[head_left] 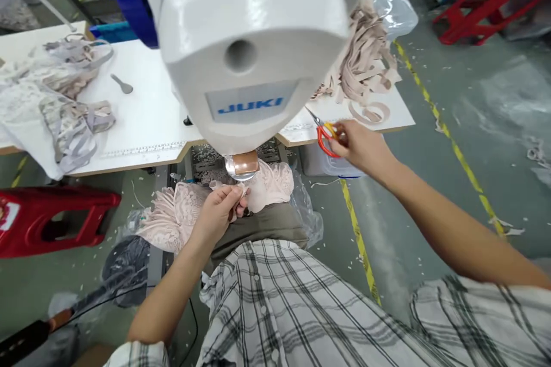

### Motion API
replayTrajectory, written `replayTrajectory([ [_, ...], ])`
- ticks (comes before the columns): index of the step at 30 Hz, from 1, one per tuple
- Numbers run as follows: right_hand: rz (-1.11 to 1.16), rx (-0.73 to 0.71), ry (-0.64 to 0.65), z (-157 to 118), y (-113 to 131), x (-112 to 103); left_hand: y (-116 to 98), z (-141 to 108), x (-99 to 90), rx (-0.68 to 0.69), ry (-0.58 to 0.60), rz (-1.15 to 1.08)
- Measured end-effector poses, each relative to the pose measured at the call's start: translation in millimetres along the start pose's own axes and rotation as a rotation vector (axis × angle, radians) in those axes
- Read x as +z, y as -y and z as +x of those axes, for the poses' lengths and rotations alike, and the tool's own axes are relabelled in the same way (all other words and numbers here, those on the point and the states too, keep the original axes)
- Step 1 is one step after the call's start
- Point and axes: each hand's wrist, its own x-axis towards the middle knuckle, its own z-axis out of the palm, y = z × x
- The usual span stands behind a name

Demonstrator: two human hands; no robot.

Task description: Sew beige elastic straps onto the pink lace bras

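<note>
Pale pink lace fabric lies across my lap, below the head of a white JUKI sewing machine. My left hand pinches an edge of this fabric just under the machine's round metal plate. More lace pieces are bunched to the left of that hand. Out to the right, my right hand grips scissors with red and yellow handles, their tips pointing up and left over the white table's edge. The machine head hides whatever lies behind it.
White tabletop flanks the machine, with a garment pile left and beige straps right. A small grey tool lies on the left part. Red stools stand at left and far right. A plastic bin sits beneath the right tabletop.
</note>
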Motion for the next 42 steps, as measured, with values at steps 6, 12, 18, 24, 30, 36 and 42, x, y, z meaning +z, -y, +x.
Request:
replayTrajectory([
  [6,0.271,-0.283,0.203,-120.5,67.3,2.7,0.2,1.7,-1.6,-0.02,0.025,-0.076],
  [12,0.208,-0.43,0.102,-119.6,102.6,16.7,2.3,0.2,2.0,0.009,0.034,0.054],
  [18,0.211,-0.499,0.131,-106.0,109.3,23.0,-0.2,-4.4,4.6,0.03,0.018,0.169],
  [24,0.334,-0.395,0.175,-112.9,96.7,21.8,1.3,-2.6,-5.5,0.033,0.071,0.103],
  [30,0.495,-0.308,0.204,-119.3,98.8,23.2,8.5,-0.8,-18.0,0.022,0.057,-0.044],
  [36,0.47,-0.311,0.247,-108.9,121.4,30.1,1.9,-7.5,-11.6,0.076,-0.053,0.11],
  [42,0.49,-0.328,0.249,-96.8,133.1,33.1,-3.8,-11.4,-9.2,0.167,-0.119,0.284],
])
